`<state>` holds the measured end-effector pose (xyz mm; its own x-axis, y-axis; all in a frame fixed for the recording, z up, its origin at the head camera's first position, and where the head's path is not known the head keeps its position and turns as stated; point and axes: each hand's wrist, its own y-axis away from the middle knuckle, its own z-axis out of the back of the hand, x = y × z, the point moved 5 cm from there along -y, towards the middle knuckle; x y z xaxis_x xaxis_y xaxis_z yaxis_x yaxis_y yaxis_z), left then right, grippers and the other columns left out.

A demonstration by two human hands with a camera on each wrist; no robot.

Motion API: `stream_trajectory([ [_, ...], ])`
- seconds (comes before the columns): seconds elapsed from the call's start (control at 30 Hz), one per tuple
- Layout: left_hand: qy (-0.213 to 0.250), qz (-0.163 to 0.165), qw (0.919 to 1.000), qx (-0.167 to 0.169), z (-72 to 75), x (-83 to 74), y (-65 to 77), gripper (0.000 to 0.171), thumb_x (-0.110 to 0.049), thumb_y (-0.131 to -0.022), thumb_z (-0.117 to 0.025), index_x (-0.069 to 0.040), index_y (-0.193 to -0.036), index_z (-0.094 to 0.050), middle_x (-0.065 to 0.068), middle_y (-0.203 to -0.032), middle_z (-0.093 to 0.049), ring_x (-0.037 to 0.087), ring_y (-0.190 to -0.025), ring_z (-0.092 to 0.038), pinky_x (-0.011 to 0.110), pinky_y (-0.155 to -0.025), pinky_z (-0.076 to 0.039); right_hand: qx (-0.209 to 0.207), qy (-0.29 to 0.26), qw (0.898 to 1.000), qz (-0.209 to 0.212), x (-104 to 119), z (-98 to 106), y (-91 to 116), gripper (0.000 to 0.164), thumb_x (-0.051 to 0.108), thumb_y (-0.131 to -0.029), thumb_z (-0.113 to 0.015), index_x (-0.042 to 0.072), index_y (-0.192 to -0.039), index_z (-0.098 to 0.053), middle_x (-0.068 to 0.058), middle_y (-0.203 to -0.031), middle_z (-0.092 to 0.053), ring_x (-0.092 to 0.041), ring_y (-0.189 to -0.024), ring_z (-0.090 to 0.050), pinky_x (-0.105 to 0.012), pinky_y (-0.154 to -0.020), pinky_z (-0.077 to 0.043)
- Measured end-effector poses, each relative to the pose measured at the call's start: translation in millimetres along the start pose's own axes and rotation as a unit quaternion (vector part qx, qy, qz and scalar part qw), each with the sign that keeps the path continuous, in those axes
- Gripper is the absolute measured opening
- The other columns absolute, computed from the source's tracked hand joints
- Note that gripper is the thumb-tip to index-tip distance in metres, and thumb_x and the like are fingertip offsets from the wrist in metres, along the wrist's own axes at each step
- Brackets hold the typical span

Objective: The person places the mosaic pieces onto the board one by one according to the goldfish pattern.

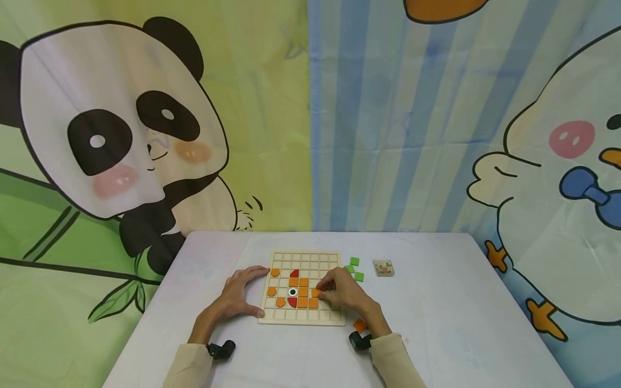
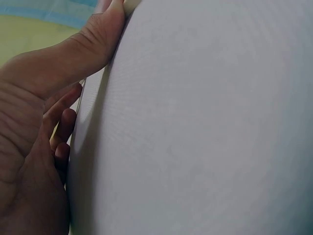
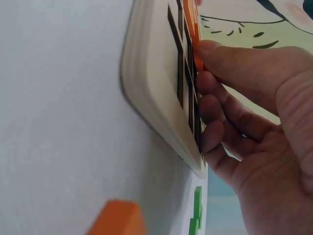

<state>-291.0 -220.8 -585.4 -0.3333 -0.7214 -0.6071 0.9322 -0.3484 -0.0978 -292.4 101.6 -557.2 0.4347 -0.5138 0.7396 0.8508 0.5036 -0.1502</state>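
A cream grid board (image 1: pixel 310 323) lies on the white table with colored tiles in its cells. My left hand (image 1: pixel 237 293) is spread at the board's left side, its thumb on the lower left corner and its fingertips at the upper left edge. With thumb and fingers, my right hand (image 1: pixel 343 290) pinches an orange square tile (image 1: pixel 315 293) low over the cells right of the middle. Beside that tile are several orange squares (image 1: pixel 303 292), two red quarter-round tiles (image 1: pixel 294 274) and an eye tile (image 1: pixel 292 292). Orange round tiles (image 1: pixel 275 272) sit farther left.
Several green square tiles (image 1: pixel 359 277) lie off the board's right edge, with a small pattern card (image 1: pixel 384 268) beyond them. Loose orange tiles (image 1: pixel 360 325) are near my right wrist. A cartoon-printed curtain (image 1: pixel 359 134) hangs behind the table.
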Motion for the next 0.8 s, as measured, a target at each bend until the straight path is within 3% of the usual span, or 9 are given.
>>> stream_trajectory([
  [0.23,0.007,-0.009,0.9999,-0.004,0.4,-2.0,1.4,0.12,-0.05,-0.054,-0.108,-0.021,-0.159,-0.058,0.006,-0.166,-0.055,0.037,-0.144,-0.049,0.059,-0.111,-0.034,-0.002,-0.006,1.0,0.012,0,-4,-3,0.011,0.008,-0.092,-0.087,0.006,-0.103,-0.086,-0.006,-0.1,-0.083,-0.008,-0.08,-0.072,-0.023,-0.071,-0.059],
  [0.5,0.006,0.006,1.0,-0.002,-1.2,-1.2,2.6,0.118,-0.049,-0.055,-0.108,-0.023,-0.159,-0.058,0.005,-0.167,-0.054,0.037,-0.145,-0.048,0.06,-0.113,-0.033,0.007,-0.012,1.0,0.001,0,-5,-3,0.011,0.012,-0.095,-0.085,0.006,-0.105,-0.086,-0.005,-0.1,-0.083,-0.005,-0.077,-0.069,-0.023,-0.07,-0.057],
  [0.8,0.009,0.01,0.9999,0.003,-0.9,0.6,-0.1,0.119,-0.048,-0.055,-0.108,-0.025,-0.16,-0.056,0.004,-0.168,-0.053,0.038,-0.148,-0.046,0.061,-0.114,-0.032,-0.002,0.008,0.999,0.031,2,33,11,0.021,0.011,-0.092,-0.088,-0.001,-0.108,-0.084,-0.01,-0.101,-0.082,-0.018,-0.084,-0.071,-0.033,-0.077,-0.061],
])
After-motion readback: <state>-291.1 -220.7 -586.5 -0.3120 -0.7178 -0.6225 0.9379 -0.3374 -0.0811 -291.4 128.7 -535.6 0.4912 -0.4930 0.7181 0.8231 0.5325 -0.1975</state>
